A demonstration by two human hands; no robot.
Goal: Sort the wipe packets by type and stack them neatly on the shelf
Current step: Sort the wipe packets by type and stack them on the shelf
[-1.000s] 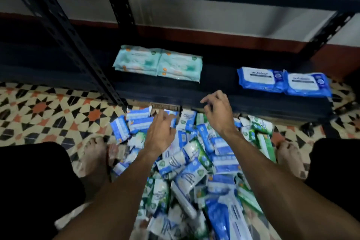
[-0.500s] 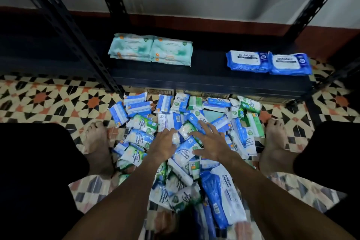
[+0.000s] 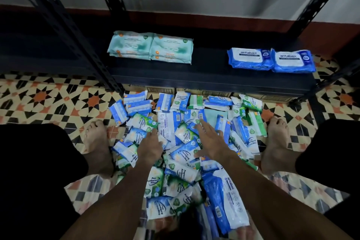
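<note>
patterned tiles (image 3: 48, 101) in orange, black and cream cover the floor. a low black metal shelf (image 3: 204, 82) stands on them against a white wall (image 3: 194, 0) with a dark red band at its foot. two groups lie well apart on the shelf board. the teal packets (image 3: 151, 46) sit left of centre in two short stacks that touch side by side. the blue packs (image 3: 270, 59), marked antabax, sit at the right end in two stacks that also touch. cardboard boxes (image 3: 161, 90) show under the shelf's front edge.

just in front of the shelf, a loose pile (image 3: 181, 171) of unsorted packets lies on the floor between the left foot (image 3: 97, 142) and the right foot (image 3: 276, 142), both bare. it mixes small blue-and-white packets, green-and-white pine ones and a few plain green ones, overlapping at all angles. a big blue pack (image 3: 224, 200) lies lengthwise at the near edge.

the left hand (image 3: 150, 148) rests on the pile left of centre, back up, with its fingers pointing down among the packets. the tips are hidden, so i cannot tell whether it grips anything. the right hand (image 3: 212, 142) lies just beside it over the middle of the pile, palm down, fingers straight and spread, thumb out, holding nothing. its fingertips reach a packet with a barcode.
</note>
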